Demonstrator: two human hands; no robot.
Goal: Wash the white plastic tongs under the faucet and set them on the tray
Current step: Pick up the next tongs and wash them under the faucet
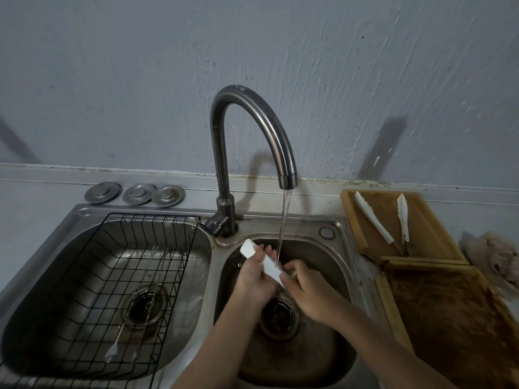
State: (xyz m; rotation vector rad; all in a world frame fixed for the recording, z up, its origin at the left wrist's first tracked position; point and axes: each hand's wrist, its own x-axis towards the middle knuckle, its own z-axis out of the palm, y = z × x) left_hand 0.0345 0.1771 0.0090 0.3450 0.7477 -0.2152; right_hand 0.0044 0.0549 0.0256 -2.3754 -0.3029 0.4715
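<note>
The white plastic tongs (262, 261) lie slanted over the right sink basin, under the water stream running from the grey faucet (254, 127). My left hand (257, 279) grips their upper part, the hinge end sticking out toward the basin's back left. My right hand (304, 287) pinches their lower end, which its fingers hide. On the counter to the right stands a wooden tray (432, 220) with two more white tongs (373, 217) lying in it.
A black wire rack (92, 290) with metal utensils fills the left basin. Three metal drain plugs (134, 193) sit behind it. A second wooden tray (449, 318) lies nearer me on the right, with a crumpled bag (500, 256) beside it.
</note>
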